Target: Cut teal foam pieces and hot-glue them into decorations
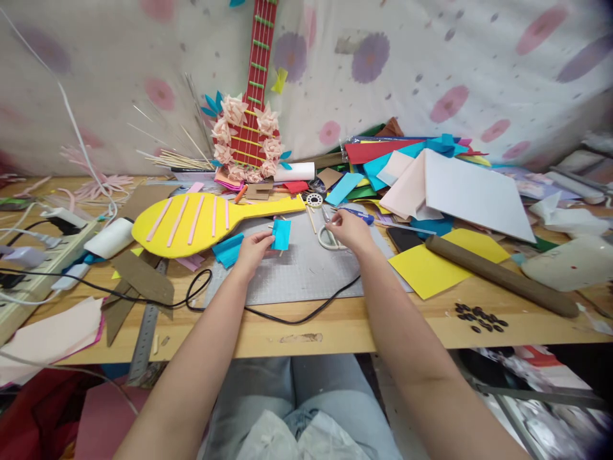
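Observation:
My left hand (255,251) pinches a small blue piece of paper (282,235) above the grey cutting mat (297,278). Bits of a thin pale stick poke out by the paper's edges. Over the right part of the mat, my right hand (351,229) has its fingers closed at the white-handled scissors (329,241), partly hiding them. A blue pen (361,216) lies just behind that hand. More folded blue paper (228,250) rests left of my left hand. Beyond it lies a yellow lute-shaped cutout (186,223) with pink strips across its body.
A red paper instrument with pale flowers (246,137) leans against the back curtain. Coloured sheets (407,172) pile up at the back right. A brown roll (498,275) crosses yellow paper, near small black pieces (479,317). A black cable (297,321) runs along the front; a power strip (43,262) sits left.

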Demonstrator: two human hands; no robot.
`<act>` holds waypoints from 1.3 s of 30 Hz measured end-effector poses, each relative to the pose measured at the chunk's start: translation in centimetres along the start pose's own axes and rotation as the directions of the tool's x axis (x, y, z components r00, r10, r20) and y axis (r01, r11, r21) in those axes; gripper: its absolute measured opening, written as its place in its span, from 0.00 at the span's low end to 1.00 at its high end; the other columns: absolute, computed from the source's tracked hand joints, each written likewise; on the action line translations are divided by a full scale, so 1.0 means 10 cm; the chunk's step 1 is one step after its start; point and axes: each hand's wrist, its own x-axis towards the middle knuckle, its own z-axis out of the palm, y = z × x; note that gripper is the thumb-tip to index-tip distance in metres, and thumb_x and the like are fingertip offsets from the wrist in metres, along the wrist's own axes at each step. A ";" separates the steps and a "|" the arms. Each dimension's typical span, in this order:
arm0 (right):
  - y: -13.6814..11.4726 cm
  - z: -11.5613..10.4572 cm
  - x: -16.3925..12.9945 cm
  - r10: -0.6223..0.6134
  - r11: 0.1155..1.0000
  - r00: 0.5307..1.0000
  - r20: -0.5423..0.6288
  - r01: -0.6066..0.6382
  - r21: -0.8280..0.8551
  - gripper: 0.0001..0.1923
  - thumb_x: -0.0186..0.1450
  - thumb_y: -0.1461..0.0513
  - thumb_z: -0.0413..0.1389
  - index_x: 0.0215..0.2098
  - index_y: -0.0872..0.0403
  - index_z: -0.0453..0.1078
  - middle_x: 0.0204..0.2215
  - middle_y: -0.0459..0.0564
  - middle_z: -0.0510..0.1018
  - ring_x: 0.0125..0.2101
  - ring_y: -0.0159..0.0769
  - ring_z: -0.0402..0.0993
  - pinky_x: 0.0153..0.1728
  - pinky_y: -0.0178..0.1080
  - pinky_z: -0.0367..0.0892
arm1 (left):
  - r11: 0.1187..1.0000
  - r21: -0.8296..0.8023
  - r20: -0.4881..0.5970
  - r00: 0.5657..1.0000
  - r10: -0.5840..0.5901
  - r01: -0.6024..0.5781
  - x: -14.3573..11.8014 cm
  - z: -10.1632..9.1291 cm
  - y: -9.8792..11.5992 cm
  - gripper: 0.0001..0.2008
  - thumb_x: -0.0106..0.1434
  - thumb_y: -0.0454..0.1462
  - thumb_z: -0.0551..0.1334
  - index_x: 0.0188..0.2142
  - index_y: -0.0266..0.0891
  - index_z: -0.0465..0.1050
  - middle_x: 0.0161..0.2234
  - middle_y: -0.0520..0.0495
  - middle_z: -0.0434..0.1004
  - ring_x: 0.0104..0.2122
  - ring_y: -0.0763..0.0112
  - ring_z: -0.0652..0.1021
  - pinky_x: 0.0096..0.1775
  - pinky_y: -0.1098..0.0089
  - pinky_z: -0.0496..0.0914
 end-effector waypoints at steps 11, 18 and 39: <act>0.06 -0.12 0.03 0.098 0.933 0.967 0.237 -0.006 -0.361 0.17 0.56 0.55 0.53 0.34 0.60 0.73 0.34 0.63 0.78 0.37 0.46 0.74 0.32 0.39 0.64 | 0.998 0.055 -0.024 1.000 0.004 -0.003 -0.01 0.00 0.01 0.13 0.39 0.40 0.69 0.26 0.36 0.74 0.24 0.51 0.73 0.24 0.72 0.73 0.27 0.69 0.70; 0.26 -0.43 -0.11 -0.197 0.943 0.839 0.507 0.021 0.332 0.16 0.55 0.53 0.54 0.35 0.56 0.71 0.31 0.50 0.77 0.28 0.31 0.71 0.28 0.33 0.62 | 1.000 -0.012 0.009 1.000 0.004 -0.004 0.04 -0.05 0.01 0.20 0.38 0.43 0.70 0.30 0.35 0.75 0.28 0.47 0.76 0.26 0.71 0.74 0.31 0.68 0.70; -0.07 -0.28 -0.07 -0.400 0.910 0.520 0.755 0.131 0.393 0.24 0.54 0.43 0.53 0.29 0.55 0.60 0.21 0.42 0.62 0.21 0.24 0.58 0.22 0.32 0.56 | 0.998 -0.063 0.054 0.998 -0.019 0.022 0.06 -0.07 -0.02 0.18 0.37 0.40 0.70 0.30 0.35 0.76 0.24 0.51 0.75 0.23 0.74 0.73 0.27 0.72 0.68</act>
